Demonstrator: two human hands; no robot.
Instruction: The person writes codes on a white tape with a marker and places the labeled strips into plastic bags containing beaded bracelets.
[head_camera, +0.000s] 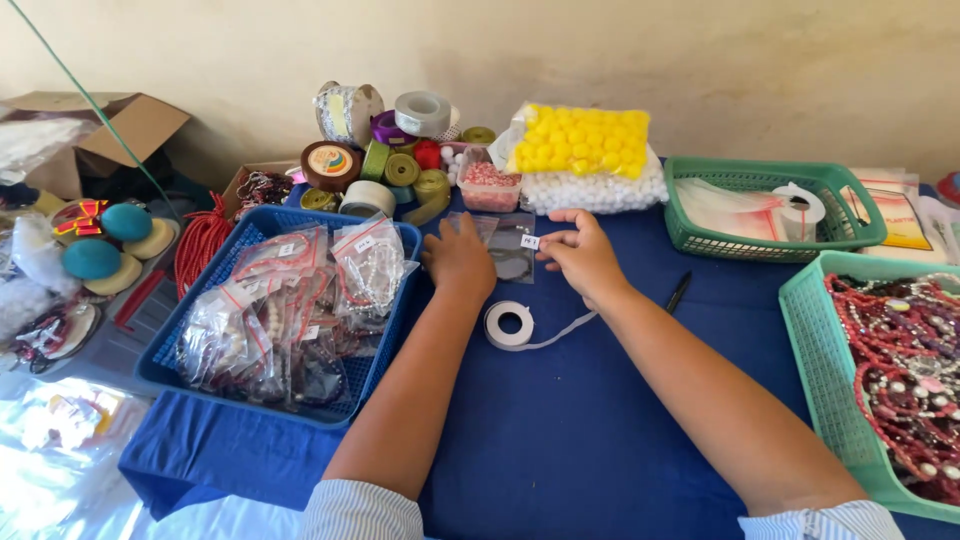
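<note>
Blue cloth covered our table below a cream wall; our left hand pressed a clear bag flat, our right hand pinched a small white label.

The left hand covers part of the clear bags lying on the desk, so what is beneath its palm cannot be told, and the small white label at the right hand fingertips is too small to make out. Right of those bags, the teal basket of beads is cut off by the picture's edge, as are both sleeves below
</note>
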